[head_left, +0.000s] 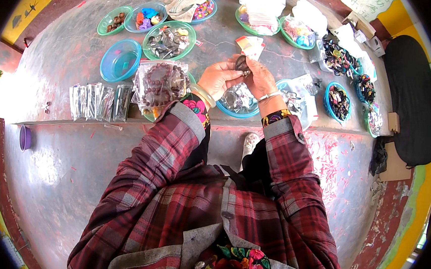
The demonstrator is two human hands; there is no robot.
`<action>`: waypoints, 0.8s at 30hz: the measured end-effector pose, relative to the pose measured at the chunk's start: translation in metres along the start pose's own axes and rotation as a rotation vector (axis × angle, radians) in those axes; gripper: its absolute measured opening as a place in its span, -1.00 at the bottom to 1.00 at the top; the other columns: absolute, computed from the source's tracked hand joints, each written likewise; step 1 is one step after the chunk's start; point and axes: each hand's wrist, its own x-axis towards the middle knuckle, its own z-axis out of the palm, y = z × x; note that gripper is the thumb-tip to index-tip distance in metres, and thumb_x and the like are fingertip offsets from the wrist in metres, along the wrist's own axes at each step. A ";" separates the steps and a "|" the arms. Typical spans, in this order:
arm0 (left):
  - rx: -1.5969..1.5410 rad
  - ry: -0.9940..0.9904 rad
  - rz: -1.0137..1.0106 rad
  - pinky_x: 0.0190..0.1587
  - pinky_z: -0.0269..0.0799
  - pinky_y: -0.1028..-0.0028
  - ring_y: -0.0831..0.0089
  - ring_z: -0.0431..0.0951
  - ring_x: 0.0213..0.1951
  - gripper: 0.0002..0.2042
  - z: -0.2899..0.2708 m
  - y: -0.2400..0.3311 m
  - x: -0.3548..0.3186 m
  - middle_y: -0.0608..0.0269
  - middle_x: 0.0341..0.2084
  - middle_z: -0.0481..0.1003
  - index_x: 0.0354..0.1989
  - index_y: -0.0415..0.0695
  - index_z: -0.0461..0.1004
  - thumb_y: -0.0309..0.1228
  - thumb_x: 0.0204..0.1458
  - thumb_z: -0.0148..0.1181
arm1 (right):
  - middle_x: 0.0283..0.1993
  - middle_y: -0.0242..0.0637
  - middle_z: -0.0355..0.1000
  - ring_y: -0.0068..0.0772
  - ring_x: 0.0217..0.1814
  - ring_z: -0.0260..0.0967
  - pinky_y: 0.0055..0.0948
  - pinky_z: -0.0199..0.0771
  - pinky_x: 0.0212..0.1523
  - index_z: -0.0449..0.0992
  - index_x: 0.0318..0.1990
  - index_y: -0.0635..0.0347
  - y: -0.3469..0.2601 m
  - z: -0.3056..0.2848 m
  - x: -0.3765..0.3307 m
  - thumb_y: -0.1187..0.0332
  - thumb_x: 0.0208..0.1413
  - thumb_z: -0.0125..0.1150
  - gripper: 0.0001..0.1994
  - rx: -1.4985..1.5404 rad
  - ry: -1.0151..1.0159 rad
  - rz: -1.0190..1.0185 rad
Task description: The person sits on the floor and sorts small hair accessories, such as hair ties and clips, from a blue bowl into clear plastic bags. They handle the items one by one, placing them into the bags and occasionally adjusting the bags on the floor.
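Both my hands meet over the basins and hold a small, dark, rounded object between them. My left hand pinches it from the left, the wrist ringed by a pale bangle. From the other side my right hand, with a silvery bracelet at the wrist, has its fingers closed on the same object. Its exact kind is too small to tell. Just below the hands sits a blue basin of clear-wrapped pieces. Beside my left wrist lies a clear bag of dark red bead strings.
Left of the hands are an empty blue basin, a green basin of small wrapped goods and a row of flat packets. At right stand a blue basket of dark trinkets and a long black covered surface. A purple bucket stands lower left.
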 end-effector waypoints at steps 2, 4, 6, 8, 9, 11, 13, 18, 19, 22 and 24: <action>0.004 -0.009 -0.014 -0.11 0.40 0.53 0.43 0.47 -0.24 -0.84 0.000 0.001 0.000 0.17 -0.30 0.44 -0.25 -0.32 0.37 -0.63 -0.06 0.03 | -0.21 -0.20 0.40 -0.37 -0.17 0.35 -0.39 0.38 -0.20 0.39 -0.15 0.31 -0.002 -0.002 0.000 0.17 0.07 -0.02 -0.64 -0.005 0.015 -0.002; 0.007 -0.007 -0.028 -0.11 0.40 0.53 0.42 0.47 -0.23 -0.83 0.002 0.002 -0.001 0.15 -0.29 0.44 -0.25 -0.34 0.37 -0.63 -0.06 0.04 | -0.24 -0.20 0.42 -0.37 -0.21 0.37 -0.41 0.39 -0.24 0.41 -0.18 0.31 -0.004 0.000 -0.001 0.20 0.06 -0.01 -0.67 -0.016 0.048 -0.023; 0.012 -0.001 -0.035 -0.11 0.40 0.53 0.42 0.47 -0.23 -0.82 0.005 0.004 -0.003 0.14 -0.29 0.44 -0.25 -0.35 0.36 -0.63 -0.07 0.04 | -0.27 -0.20 0.43 -0.37 -0.26 0.38 -0.44 0.40 -0.27 0.42 -0.20 0.31 -0.005 -0.001 -0.001 0.22 0.06 0.00 -0.69 -0.018 0.092 -0.032; 0.020 0.007 -0.036 -0.11 0.40 0.53 0.41 0.47 -0.24 -0.82 0.006 0.004 -0.003 0.13 -0.29 0.44 -0.25 -0.35 0.36 -0.63 -0.07 0.05 | -0.31 -0.20 0.44 -0.38 -0.30 0.40 -0.47 0.40 -0.30 0.43 -0.22 0.31 -0.004 -0.006 0.000 0.24 0.05 0.01 -0.71 -0.011 0.148 -0.029; 0.028 0.008 -0.038 -0.12 0.41 0.53 0.41 0.48 -0.24 -0.82 0.006 0.004 -0.004 0.13 -0.30 0.44 -0.25 -0.35 0.36 -0.63 -0.07 0.05 | -0.32 -0.20 0.44 -0.38 -0.31 0.40 -0.47 0.40 -0.31 0.43 -0.22 0.31 -0.004 -0.007 0.000 0.24 0.05 0.02 -0.71 -0.006 0.153 -0.041; 0.044 0.007 -0.042 -0.12 0.41 0.53 0.40 0.48 -0.24 -0.82 0.007 0.005 -0.004 0.13 -0.30 0.44 -0.25 -0.35 0.36 -0.63 -0.08 0.06 | -0.33 -0.20 0.45 -0.39 -0.34 0.40 -0.48 0.40 -0.32 0.44 -0.24 0.30 -0.003 -0.010 0.001 0.26 0.04 0.03 -0.73 0.001 0.164 -0.065; 0.074 0.023 -0.050 -0.13 0.41 0.53 0.40 0.48 -0.26 -0.81 0.006 0.004 -0.003 0.14 -0.31 0.44 -0.25 -0.36 0.36 -0.63 -0.08 0.06 | -0.33 -0.20 0.45 -0.40 -0.32 0.40 -0.50 0.38 -0.31 0.45 -0.26 0.28 -0.004 -0.018 0.006 0.26 0.05 0.03 -0.75 0.077 0.259 -0.092; 0.192 0.063 -0.034 -0.17 0.41 0.55 0.43 0.49 -0.30 -0.82 0.001 0.003 -0.004 0.17 -0.36 0.45 -0.28 -0.35 0.38 -0.61 -0.10 0.08 | -0.33 -0.30 0.46 -0.50 -0.31 0.37 -0.57 0.30 -0.30 0.48 -0.28 0.23 -0.027 -0.013 -0.003 0.27 -0.01 0.13 -0.78 -0.075 0.287 0.017; 0.253 0.057 -0.031 -0.19 0.41 0.56 0.45 0.49 -0.31 -0.82 -0.001 0.001 -0.004 0.18 -0.36 0.46 -0.28 -0.34 0.38 -0.61 -0.10 0.09 | -0.33 -0.33 0.46 -0.53 -0.31 0.36 -0.58 0.28 -0.31 0.49 -0.29 0.22 -0.027 -0.011 -0.004 0.27 -0.03 0.15 -0.78 -0.177 0.275 0.014; 0.396 0.045 -0.010 -0.23 0.40 0.58 0.48 0.49 -0.33 -0.82 0.001 -0.003 -0.002 0.19 -0.38 0.46 -0.29 -0.34 0.40 -0.58 -0.10 0.11 | -0.37 -0.40 0.46 -0.63 -0.36 0.31 -0.61 0.25 -0.34 0.53 -0.36 0.22 -0.022 -0.023 -0.002 0.29 -0.07 0.22 -0.81 -0.377 0.207 0.028; 0.429 0.046 -0.012 -0.25 0.41 0.58 0.49 0.49 -0.34 -0.82 0.000 -0.004 -0.002 0.19 -0.38 0.46 -0.29 -0.34 0.40 -0.57 -0.10 0.12 | -0.37 -0.38 0.46 -0.64 -0.37 0.30 -0.61 0.25 -0.34 0.54 -0.39 0.25 -0.020 -0.020 -0.003 0.31 -0.06 0.20 -0.82 -0.394 0.209 -0.005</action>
